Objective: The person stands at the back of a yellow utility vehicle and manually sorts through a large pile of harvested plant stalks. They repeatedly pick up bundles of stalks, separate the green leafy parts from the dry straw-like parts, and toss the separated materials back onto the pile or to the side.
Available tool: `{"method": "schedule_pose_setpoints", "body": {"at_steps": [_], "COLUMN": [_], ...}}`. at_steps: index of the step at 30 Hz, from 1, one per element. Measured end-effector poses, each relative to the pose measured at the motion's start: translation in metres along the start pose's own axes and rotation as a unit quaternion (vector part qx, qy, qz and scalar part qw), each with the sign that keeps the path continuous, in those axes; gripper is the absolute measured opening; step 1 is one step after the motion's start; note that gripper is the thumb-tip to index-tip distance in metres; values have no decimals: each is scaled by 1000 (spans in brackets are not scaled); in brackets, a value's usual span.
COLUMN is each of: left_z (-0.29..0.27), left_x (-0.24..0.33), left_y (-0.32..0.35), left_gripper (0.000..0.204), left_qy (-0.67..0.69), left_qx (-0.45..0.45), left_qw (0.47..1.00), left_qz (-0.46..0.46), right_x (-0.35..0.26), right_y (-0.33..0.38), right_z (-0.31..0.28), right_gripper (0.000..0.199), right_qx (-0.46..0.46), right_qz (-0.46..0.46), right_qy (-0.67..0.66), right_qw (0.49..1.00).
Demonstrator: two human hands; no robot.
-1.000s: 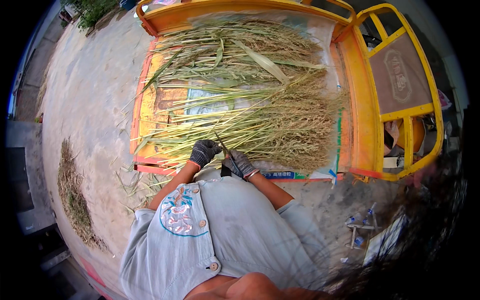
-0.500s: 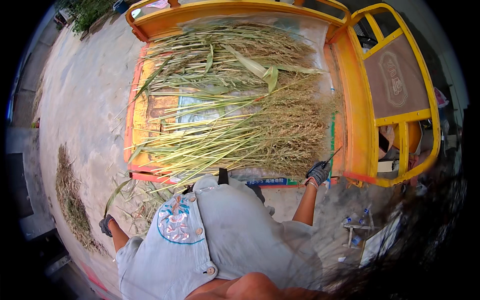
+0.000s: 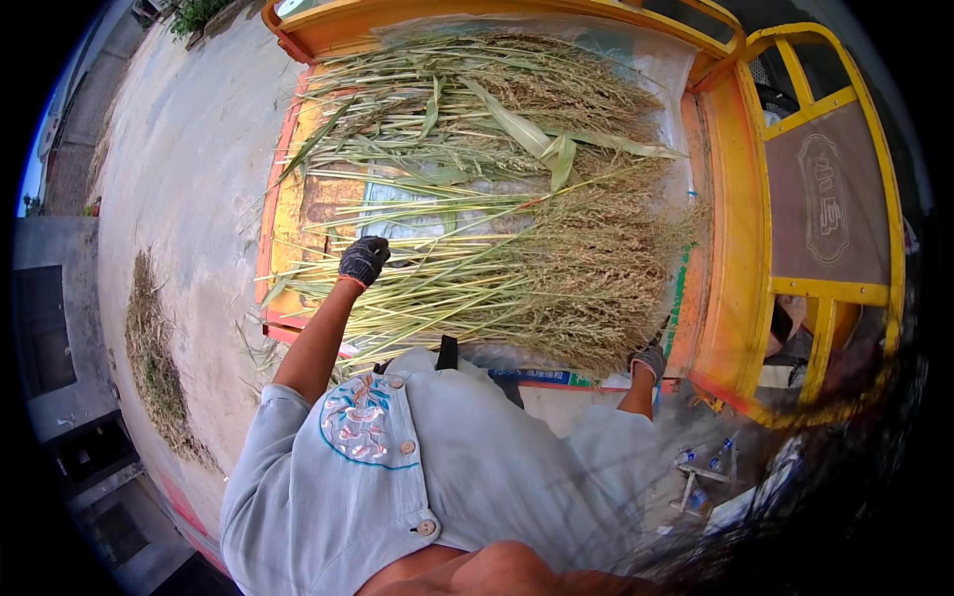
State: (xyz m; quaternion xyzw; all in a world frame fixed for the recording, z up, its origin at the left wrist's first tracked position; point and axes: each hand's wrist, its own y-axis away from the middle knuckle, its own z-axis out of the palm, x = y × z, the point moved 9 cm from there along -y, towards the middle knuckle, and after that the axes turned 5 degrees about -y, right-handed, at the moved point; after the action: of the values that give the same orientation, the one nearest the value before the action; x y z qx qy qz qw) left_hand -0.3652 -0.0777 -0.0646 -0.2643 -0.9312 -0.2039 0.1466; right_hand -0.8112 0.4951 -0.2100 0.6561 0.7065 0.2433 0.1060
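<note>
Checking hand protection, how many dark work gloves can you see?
2: the dark glove on the left hand rests on the green stalks; the right hand's glove is at the bundle's seed-head end.

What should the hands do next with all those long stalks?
Probably close the left hand around the green stem ends it rests on and draw that bundle of grain stalks toward the body. The right hand already sits at the seed-head end by the yellow cart's edge, so both ends are covered.

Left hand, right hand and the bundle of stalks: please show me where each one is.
left hand point(image 3: 364, 260), head view, back of the dark glove
right hand point(image 3: 650, 362), head view, gloved knuckles
bundle of stalks point(image 3: 497, 288), head view, middle of the stems
</note>
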Motion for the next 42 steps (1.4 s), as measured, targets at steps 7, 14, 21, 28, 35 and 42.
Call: {"method": "schedule_pose_setpoints", "body": {"at_steps": [7,14,21,28,35,42], "left_z": [127,137,-6,-13,4,4], "left_x": [114,161,157,86,103,77], "left_y": [-112,-118,-11,125,148,168], "left_gripper": [56,29,29,39,26,32], "left_qy": [-70,-15,40,-19,274,267], "left_qx": [-182,-87,-7,-153,-82,-40], "left_qw": [975,987,981,980,955,961], "left_qz": [104,131,189,125,76,52], "right_x": [44,-6,-256,-346,-385,-377], "right_y": [78,183,187,195,311,302], "right_z": [-11,-30,-138,-151,-85,-71], "right_gripper": [25,17,30,19,25,26], "right_qx": [100,91,-151,-291,-363,-361], "right_qz": [22,30,-39,3,41,25], "right_qy": [-541,-622,-838,-944,-877,-861], "right_qw": [835,777,523,156,312,358]}}
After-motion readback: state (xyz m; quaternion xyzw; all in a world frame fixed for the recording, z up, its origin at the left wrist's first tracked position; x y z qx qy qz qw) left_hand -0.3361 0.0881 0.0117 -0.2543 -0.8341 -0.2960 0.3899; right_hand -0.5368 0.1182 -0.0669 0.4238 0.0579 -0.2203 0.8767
